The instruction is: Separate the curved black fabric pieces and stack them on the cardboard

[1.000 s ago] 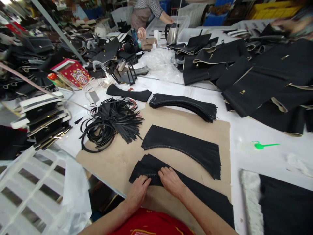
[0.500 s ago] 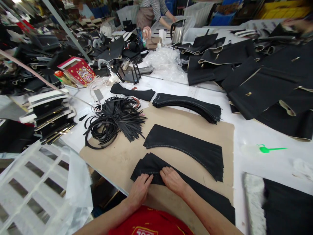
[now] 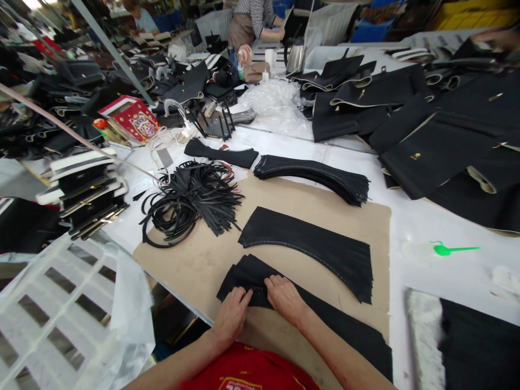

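Both hands are at the nearest black panel (image 3: 252,271), which lies slantwise on a brown sheet (image 3: 187,271) directly in front of the worker. The left hand (image 3: 232,312) rests bent-fingered near the panel's left end, fingertips on its near side; the right hand (image 3: 284,299) sits just beside it, fingers curled onto the same piece. The hands are apart, not touching each other. Whether the fingers pinch the material or merely press on it, I cannot tell, the thumbs being largely hidden. Beyond this piece lies a second black panel (image 3: 312,238), its near edge curved and marked with a stitch-like line. Farther back, a stack of curved black pieces (image 3: 317,173) lies partly over the sheet's far edge, next to a smaller black piece (image 3: 221,156). A bundle of black strips (image 3: 203,189) occupies the sheet's far left. Right of the sheet, a green tool (image 3: 442,249) lies on the white tabletop (image 3: 414,216). Large black panels (image 3: 422,154) are heaped at far right; a co-worker (image 3: 247,24) in checked sleeves stands across the table.
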A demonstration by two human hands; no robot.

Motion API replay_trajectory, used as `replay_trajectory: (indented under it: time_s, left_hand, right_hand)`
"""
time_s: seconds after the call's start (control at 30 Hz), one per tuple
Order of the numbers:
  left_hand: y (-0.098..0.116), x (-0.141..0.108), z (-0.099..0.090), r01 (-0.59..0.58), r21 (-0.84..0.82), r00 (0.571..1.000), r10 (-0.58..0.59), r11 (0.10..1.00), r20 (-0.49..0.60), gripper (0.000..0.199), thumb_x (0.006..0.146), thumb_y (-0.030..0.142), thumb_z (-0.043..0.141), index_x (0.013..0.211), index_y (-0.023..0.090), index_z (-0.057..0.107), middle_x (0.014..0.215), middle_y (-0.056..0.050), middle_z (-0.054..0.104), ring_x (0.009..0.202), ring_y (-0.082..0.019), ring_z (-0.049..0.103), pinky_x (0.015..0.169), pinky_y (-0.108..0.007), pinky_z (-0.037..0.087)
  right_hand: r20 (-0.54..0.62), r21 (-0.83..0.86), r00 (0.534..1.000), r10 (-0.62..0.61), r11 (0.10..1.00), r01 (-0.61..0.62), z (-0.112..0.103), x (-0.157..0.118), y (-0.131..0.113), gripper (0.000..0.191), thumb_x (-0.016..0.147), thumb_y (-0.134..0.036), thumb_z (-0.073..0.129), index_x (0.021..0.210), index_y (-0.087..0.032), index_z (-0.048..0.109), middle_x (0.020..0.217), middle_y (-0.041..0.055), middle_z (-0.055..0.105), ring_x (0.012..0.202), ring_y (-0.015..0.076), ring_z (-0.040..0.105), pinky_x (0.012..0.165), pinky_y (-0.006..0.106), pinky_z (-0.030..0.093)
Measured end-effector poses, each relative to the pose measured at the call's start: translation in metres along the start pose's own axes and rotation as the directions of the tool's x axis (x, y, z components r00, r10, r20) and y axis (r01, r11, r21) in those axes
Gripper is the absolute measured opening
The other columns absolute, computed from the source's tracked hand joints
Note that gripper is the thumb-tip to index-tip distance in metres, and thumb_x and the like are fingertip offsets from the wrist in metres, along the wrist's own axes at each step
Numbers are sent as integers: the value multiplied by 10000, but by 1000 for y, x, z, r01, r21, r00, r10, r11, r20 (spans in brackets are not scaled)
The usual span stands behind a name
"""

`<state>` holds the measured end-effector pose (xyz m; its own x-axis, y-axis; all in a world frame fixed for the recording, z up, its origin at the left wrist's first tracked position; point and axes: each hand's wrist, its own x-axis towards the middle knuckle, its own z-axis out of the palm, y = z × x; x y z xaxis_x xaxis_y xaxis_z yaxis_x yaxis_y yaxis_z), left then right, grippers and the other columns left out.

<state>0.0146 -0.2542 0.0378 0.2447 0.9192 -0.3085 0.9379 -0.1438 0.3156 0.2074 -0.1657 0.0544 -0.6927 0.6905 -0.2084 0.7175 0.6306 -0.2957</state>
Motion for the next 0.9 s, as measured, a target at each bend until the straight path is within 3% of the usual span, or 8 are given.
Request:
replay_trajectory:
  time_s: [0.13,0.23,0.4,0.5,0.57,0.63,0.77,0.9]
  left_hand:
    - [5,7,-6,-4,-32,1000,3,999,-6,467,854,81,318,1274,168,502,1239,-99,515,1110,-238,454,969,-387,398]
    - [8,13,-11,0,-88,1000,1,996,14,451,838,72,336,1238,156,526,1278,-93,508,1168,-230,424,1005,-377,364]
    - [11,20,-16,4,-63,1000,-3,998,23,497,842,78,333,1290,226,488,1217,-77,529,1099,-224,458,936,-382,387]
    - [13,21,-17,-14,4,1000,14,1000,27,461,865,100,334,1257,256,520,1184,-75,532,1061,-227,470,891,-375,396]
    - [14,22,-17,-36,43,999,35,998,17,427,894,129,318,1250,238,528,1179,-89,530,1060,-235,468,871,-375,401]
    - [15,23,-17,-53,75,999,53,996,9,413,912,146,299,1244,222,533,1172,-100,532,1061,-243,468,854,-374,407]
    - [18,28,-16,-81,111,997,82,991,-10,391,930,168,277,1197,201,560,1126,-99,545,1005,-236,487,821,-367,413]
    - [22,35,-14,-111,59,993,112,992,-21,344,940,197,277,1088,172,587,1079,-89,561,978,-231,491,826,-373,412]
  right_hand:
    - [-26,31,993,112,993,-111,-2,1,-6,172,896,-125,397,911,-199,552,888,50,604,857,213,565,767,333,422]
    - [-59,218,957,284,939,-265,0,-1,-4,212,925,-151,350,911,-211,554,885,39,614,842,196,588,739,306,424]
    - [-81,612,863,499,708,-353,-7,-8,8,196,922,-234,366,843,-211,544,844,27,625,774,184,597,703,292,402]
    - [-113,738,769,629,572,-359,-23,-23,22,211,917,-330,391,800,-215,525,746,2,598,686,172,562,654,291,379]
    - [-178,787,662,728,509,-349,-37,-43,36,241,905,-408,424,783,-218,507,684,-21,564,633,155,525,617,281,365]
    - [-245,815,506,827,458,-354,-51,-72,55,287,880,-473,463,754,-217,488,641,-36,536,600,144,507,599,273,366]
    - [-326,848,125,937,349,-398,-77,-155,98,294,820,-490,553,787,-199,528,647,-18,587,611,165,586,625,286,421]
    - [-498,755,-243,832,279,-593,-109,-246,129,257,798,-442,582,792,-186,556,646,5,583,592,186,577,579,297,401]
